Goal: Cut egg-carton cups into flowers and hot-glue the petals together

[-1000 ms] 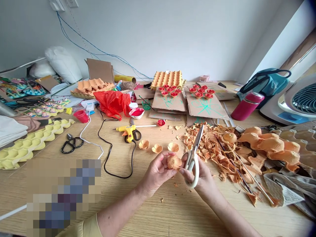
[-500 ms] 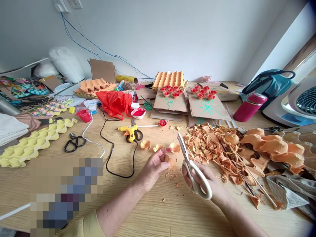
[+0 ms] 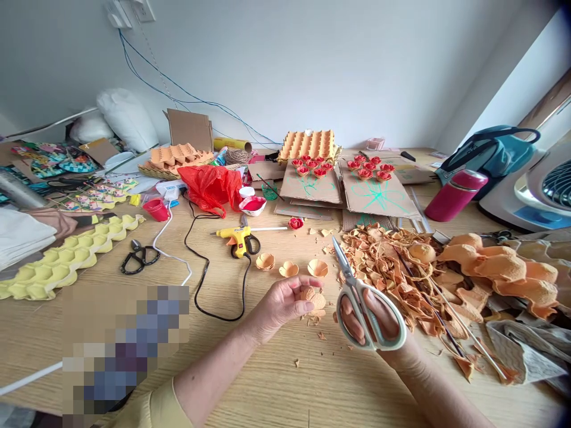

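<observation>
Well, the left hand (image 3: 285, 303) pinches a small orange cup (image 3: 317, 302) between its thumb and fingers. The cup is over the wooden table (image 3: 267, 380), closer to the near edge than to the back edge by the wall. The right hand (image 3: 383, 315) is closed around the white handles of the big scissors (image 3: 351, 279), with fingers in the loops. The scissors point up toward the back edge, and they are near the cup but apart from it. Little orange bits (image 3: 322, 336) lie on the wood by the cup. Just past the left hand, more orange cups (image 3: 289, 269) sit in a row, and the ones at the left end look stacked. Behind them lie a yellow glue gun (image 3: 241, 233) and one red flower (image 3: 295, 223). A big messy pile of orange scraps (image 3: 383, 261) lies toward the right edge. Near the back edge, more red flowers (image 3: 366, 173) sit on flat cardboard (image 3: 379, 199) with green lines on it
</observation>
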`<action>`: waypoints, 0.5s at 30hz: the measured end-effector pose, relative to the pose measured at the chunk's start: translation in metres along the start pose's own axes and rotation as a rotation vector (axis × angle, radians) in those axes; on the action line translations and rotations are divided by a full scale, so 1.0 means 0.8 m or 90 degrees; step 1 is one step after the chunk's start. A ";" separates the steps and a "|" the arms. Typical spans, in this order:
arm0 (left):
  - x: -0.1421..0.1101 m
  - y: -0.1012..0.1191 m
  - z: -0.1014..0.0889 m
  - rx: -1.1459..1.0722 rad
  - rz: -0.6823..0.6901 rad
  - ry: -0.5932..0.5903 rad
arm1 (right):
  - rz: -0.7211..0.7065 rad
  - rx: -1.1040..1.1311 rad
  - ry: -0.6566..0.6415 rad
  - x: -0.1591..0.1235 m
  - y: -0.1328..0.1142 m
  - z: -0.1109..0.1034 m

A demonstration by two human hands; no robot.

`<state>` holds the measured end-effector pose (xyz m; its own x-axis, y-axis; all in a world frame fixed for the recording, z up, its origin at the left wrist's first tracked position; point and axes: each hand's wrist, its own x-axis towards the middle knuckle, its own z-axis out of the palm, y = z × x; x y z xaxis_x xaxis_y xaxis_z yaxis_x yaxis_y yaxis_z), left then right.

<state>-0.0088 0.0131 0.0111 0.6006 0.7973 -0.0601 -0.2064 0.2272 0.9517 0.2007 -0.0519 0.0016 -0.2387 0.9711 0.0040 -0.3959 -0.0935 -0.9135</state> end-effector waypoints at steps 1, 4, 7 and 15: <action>0.000 0.003 -0.002 0.106 0.045 0.039 | -0.016 -0.013 0.017 0.001 -0.001 -0.001; -0.002 0.009 -0.014 0.393 0.175 0.139 | -0.031 -0.046 0.045 0.002 -0.001 -0.004; -0.007 0.007 -0.032 0.583 0.256 0.146 | -0.029 -0.056 0.041 0.000 0.001 -0.005; -0.020 -0.002 -0.052 0.768 0.212 0.118 | -0.027 -0.086 -0.007 -0.005 0.009 -0.007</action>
<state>-0.0503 0.0235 -0.0022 0.5180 0.8059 0.2867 0.5657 -0.5742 0.5919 0.2037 -0.0556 -0.0068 -0.2350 0.9708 0.0478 -0.2833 -0.0214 -0.9588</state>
